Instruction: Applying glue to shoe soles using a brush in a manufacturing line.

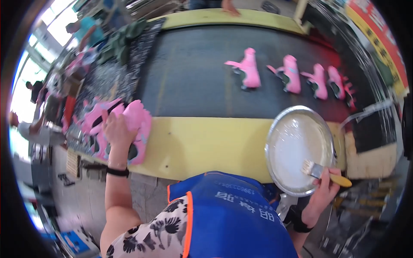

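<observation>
My left hand (115,131) grips a pink shoe upper (138,124) at the left end of the yellow table edge (202,146), beside a pile of more pink uppers (92,124). My right hand (325,187) holds a brush (320,172) with a yellow handle. Its bristles rest on the near rim of a round metal pan of white glue (299,148). On the dark conveyor belt (193,73) beyond lie several pink uppers (248,69) in a row, trailing off to the right.
A dark tray of piled material (114,73) stands at the left of the belt. Other people (81,30) stand at the far left and someone's hand (230,7) shows at the belt's far end. Red signage (378,34) lines the right side.
</observation>
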`<move>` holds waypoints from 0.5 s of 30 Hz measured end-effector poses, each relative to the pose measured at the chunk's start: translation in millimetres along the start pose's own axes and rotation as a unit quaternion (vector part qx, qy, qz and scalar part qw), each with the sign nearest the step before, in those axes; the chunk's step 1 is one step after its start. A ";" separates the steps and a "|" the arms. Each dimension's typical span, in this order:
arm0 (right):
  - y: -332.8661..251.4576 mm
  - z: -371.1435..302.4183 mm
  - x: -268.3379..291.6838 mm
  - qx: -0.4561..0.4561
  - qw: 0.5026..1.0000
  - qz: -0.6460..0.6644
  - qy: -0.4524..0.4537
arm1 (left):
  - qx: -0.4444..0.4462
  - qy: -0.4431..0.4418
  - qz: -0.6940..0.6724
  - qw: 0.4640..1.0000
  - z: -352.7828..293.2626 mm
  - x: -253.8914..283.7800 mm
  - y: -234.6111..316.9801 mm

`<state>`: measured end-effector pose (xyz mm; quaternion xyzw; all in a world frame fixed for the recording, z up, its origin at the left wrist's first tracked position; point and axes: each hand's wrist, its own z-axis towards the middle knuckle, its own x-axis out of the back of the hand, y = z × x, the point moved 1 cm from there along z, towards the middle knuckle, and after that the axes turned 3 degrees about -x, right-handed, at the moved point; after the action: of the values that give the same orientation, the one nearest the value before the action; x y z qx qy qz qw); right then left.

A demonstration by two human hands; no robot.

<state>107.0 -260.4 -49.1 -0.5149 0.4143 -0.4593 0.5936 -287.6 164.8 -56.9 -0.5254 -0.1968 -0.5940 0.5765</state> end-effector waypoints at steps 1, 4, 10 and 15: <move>-0.3 -0.8 2.3 -0.007 1.000 -0.011 0.004 | -0.023 0.003 -0.014 1.000 1.6 1.9 10.9; -2.9 0.4 3.1 -0.028 1.000 0.004 0.006 | -0.041 0.017 -0.091 0.995 2.2 12.7 46.3; -4.8 -0.9 -8.3 -0.002 0.999 -0.044 0.015 | -0.170 -0.097 -0.351 0.916 -25.3 26.4 147.2; 14.4 7.8 -2.2 0.002 0.996 -0.092 0.012 | -0.176 -0.193 -0.456 0.851 -24.1 24.5 196.5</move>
<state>115.7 -255.7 -62.4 -0.5441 0.3714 -0.5188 0.5448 -116.6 82.2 -118.0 -0.5735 -0.4142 -0.7011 0.0892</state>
